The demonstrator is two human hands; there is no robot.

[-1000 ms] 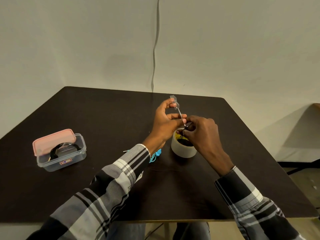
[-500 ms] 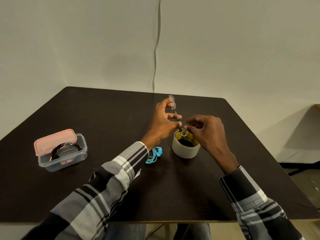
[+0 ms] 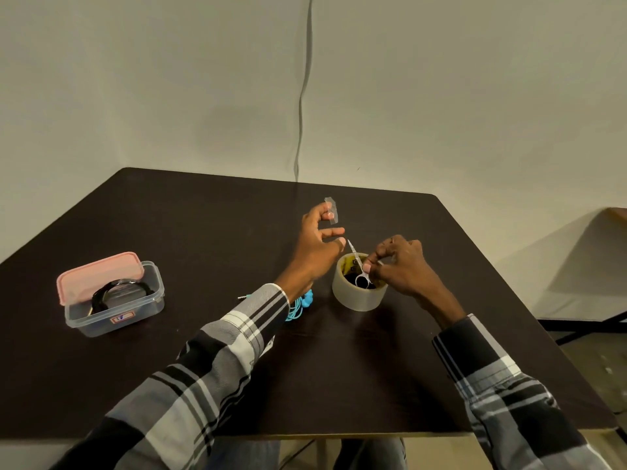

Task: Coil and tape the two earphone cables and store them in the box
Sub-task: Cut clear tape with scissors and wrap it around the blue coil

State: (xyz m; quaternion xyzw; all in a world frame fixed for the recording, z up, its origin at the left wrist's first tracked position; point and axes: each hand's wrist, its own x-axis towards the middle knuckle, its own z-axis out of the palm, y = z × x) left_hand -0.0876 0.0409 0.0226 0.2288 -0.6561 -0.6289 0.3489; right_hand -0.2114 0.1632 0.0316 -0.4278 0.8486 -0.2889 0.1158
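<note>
A small strip of clear tape (image 3: pixel 331 210) sticks to a fingertip of my left hand (image 3: pixel 317 247), which hovers above the table with fingers spread. My right hand (image 3: pixel 398 261) pinches small silver scissors (image 3: pixel 358 266) over the roll of clear tape (image 3: pixel 359 290). The blue earphone cable (image 3: pixel 298 305) lies coiled on the table, mostly hidden under my left wrist. A clear plastic box (image 3: pixel 115 305) at the left holds a coiled black earphone cable (image 3: pixel 115 293); its pink lid (image 3: pixel 98 273) leans on the box's back edge.
The dark table (image 3: pixel 203 239) stands against a pale wall, with a grey cord (image 3: pixel 302 96) running down the wall behind it. A black frame (image 3: pixel 583 325) stands on the floor at the right.
My hands have drawn apart: the left lifted away with the cut tape strip on its finger, and the right lowered the scissors toward the tape roll.
</note>
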